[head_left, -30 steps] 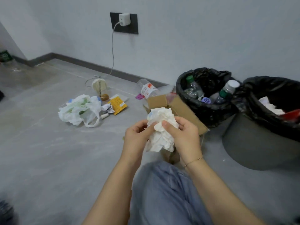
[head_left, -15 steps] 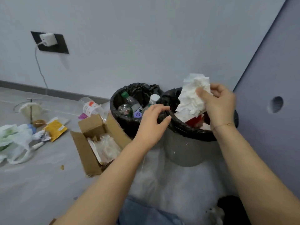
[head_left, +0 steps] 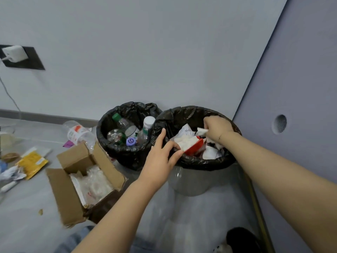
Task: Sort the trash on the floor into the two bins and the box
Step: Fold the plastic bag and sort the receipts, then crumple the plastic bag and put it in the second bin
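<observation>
Two bins lined with black bags stand against the wall. The left bin [head_left: 127, 156] holds plastic bottles [head_left: 125, 125]. The right bin [head_left: 191, 181] holds white paper and a red carton [head_left: 195, 147]. My right hand [head_left: 217, 128] is down inside the right bin, closed on a crumpled white tissue [head_left: 201, 132]. My left hand [head_left: 160, 157] grips the near rim of the right bin, thumb inside and fingers outside. An open cardboard box [head_left: 62, 194] with clear plastic wrap inside sits on the floor left of the bins.
Loose trash lies on the floor at the left: a yellow packet [head_left: 32, 161], a clear labelled cup [head_left: 78, 134] and crumpled paper [head_left: 11, 175]. A grey panel [head_left: 291, 106] closes off the right side. A charger [head_left: 14, 53] is plugged into the wall.
My right hand has dropped with the tissue from above the right bin down into it. My left hand has slid along the rim to the bin's near edge. The view has turned right.
</observation>
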A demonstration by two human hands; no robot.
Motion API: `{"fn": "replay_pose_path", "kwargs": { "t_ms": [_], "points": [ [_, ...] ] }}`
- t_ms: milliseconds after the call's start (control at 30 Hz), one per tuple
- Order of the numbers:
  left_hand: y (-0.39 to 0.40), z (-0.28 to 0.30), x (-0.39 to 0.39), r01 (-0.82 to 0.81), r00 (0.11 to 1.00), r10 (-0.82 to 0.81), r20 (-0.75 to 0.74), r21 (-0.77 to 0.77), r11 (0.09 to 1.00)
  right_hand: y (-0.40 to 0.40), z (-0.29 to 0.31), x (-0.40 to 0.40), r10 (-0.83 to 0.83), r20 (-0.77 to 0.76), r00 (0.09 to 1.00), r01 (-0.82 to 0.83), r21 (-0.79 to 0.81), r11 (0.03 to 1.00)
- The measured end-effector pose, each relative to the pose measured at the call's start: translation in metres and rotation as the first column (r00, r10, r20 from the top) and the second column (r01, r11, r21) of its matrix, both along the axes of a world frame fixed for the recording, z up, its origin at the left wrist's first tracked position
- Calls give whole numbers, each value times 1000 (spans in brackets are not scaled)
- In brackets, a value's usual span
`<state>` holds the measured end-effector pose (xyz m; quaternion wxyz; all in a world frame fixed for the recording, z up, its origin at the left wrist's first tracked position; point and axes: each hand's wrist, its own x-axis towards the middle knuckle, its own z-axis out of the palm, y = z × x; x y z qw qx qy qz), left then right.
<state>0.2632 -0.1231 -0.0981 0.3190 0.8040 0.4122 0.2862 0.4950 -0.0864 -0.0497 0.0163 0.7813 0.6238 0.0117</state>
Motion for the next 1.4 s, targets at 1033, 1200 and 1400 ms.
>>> {"fn": "replay_pose_path", "kwargs": {
  "t_ms": [1033,1200,1400],
  "points": [
    [-16,17,-153,-264,600,599,530,-576,773,-53,38,-227,77,-992,103,20,80,997],
    [-18,-11,-253,-360,493,723,484,-643,676,-40,6,-331,41,-994,97,-114,30,993],
    [-8,-84,-353,-561,363,855,371,-646,518,-14,-58,-461,46,-990,133,-146,26,989]
  ]
}}
